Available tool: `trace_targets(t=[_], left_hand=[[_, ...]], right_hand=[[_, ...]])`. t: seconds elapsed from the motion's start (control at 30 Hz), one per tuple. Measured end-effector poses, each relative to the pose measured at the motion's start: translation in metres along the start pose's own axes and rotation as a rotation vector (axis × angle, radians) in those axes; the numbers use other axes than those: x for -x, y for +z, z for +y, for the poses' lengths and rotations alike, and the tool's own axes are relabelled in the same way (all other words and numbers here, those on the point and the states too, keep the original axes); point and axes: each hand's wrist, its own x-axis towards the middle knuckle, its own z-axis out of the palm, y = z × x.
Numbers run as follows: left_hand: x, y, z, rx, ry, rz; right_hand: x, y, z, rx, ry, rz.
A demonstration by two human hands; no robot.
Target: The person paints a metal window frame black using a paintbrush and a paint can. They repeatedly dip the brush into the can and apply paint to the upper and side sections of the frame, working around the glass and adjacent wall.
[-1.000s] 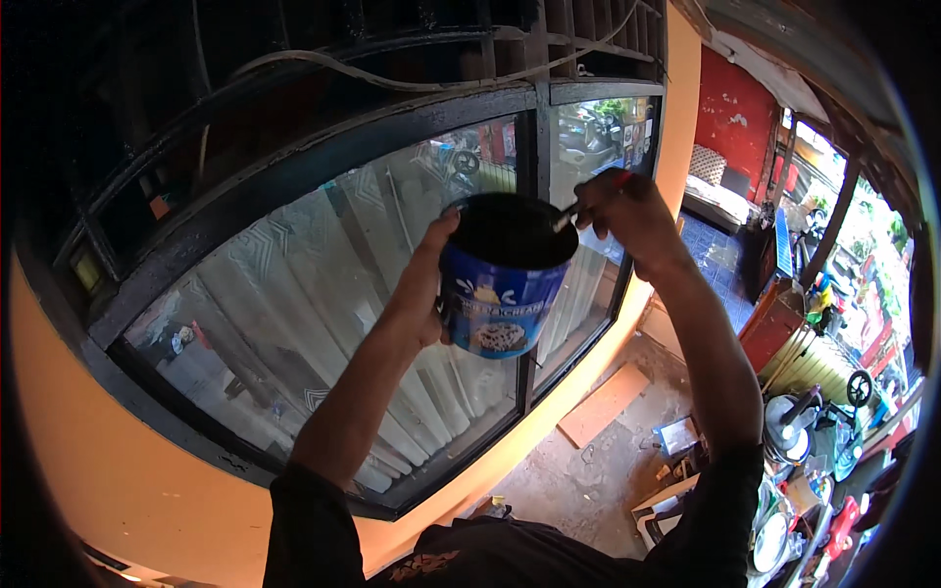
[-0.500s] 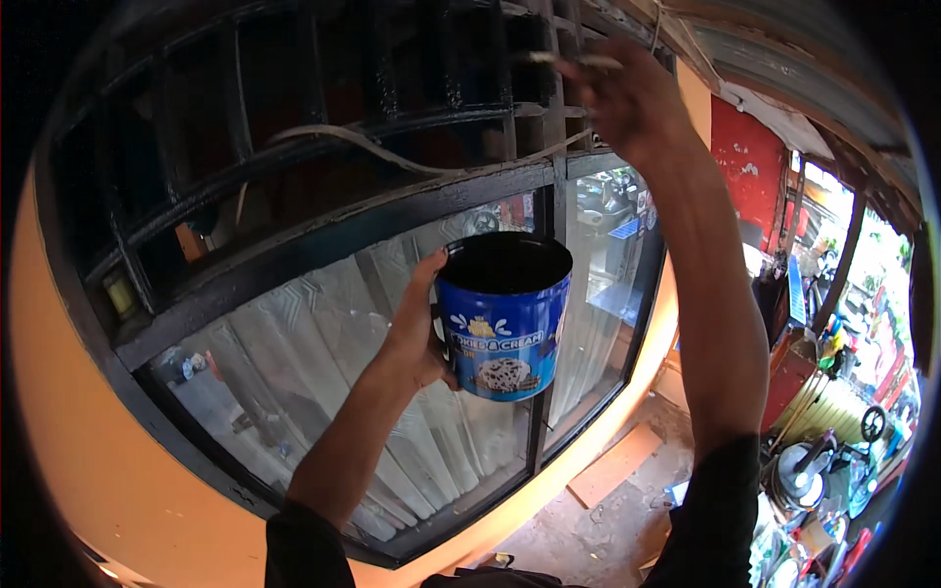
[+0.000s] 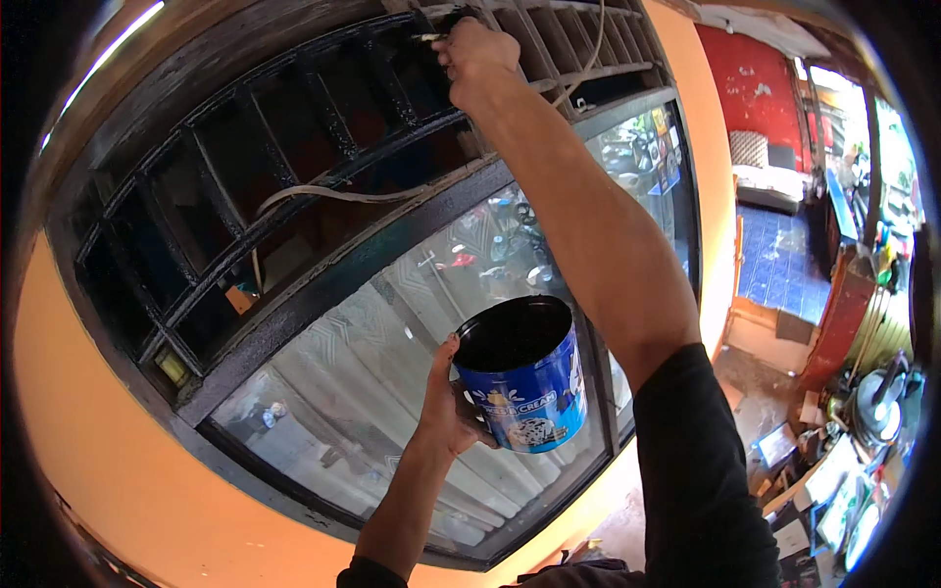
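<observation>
Wrapped round the side of a round blue tub (image 3: 534, 397), my left hand (image 3: 453, 407) holds it upright, slightly tilted, before the window glass. The tub's inside is coated black, and a picture of ice cream shows on its front. Up at the wooden window grille (image 3: 323, 113), my right hand (image 3: 480, 59) is closed on a paintbrush (image 3: 427, 37), of which mostly the pale handle end shows; its bristles are hard to make out in the dark. Glossy black covers the bars left of this hand, while those to its right are bare greyish brown.
A pale cable (image 3: 323, 193) loops across the lower grille. Below is a window pane (image 3: 392, 323) with a curtain behind it, set in an orange wall (image 3: 127, 412). At right stand a red wall (image 3: 750, 78), a blue tiled floor (image 3: 779, 260) and piled household clutter (image 3: 872, 412).
My right hand has moved left along the grille with the paintbrush and now sits against a bar. The view has turned, and the tub appears lower and slightly further right.
</observation>
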Motion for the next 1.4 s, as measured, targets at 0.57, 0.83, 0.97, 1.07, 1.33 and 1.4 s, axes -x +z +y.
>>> trace_targets(t=[0.57, 0.83, 0.97, 1.07, 1.33, 1.4], left_hand=[[0.026, -0.019, -0.028, 0.003, 0.059, -0.004], [0.026, -0.018, -0.033, 0.036, 0.090, 0.080], [0.022, -0.013, -0.036, 0.051, 0.087, 0.022], [0.023, -0.011, -0.035, 0.062, 0.069, -0.008], [0.018, -0.011, -0.041, 0.075, 0.032, 0.043], [0.017, -0.011, -0.041, 0.092, 0.045, 0.009]], right_hand=[[0.048, -0.058, -0.050, 0.949, -0.868, -0.433], [0.038, -0.076, -0.071, 0.956, -0.963, -0.570], [0.032, -0.063, -0.066, 0.958, -1.012, -0.479], [0.036, -0.076, -0.054, 0.754, -1.084, -0.374], [0.041, -0.081, -0.066, 0.845, -0.886, -0.409], [0.044, -0.080, -0.069, 0.833, -0.910, -0.334]])
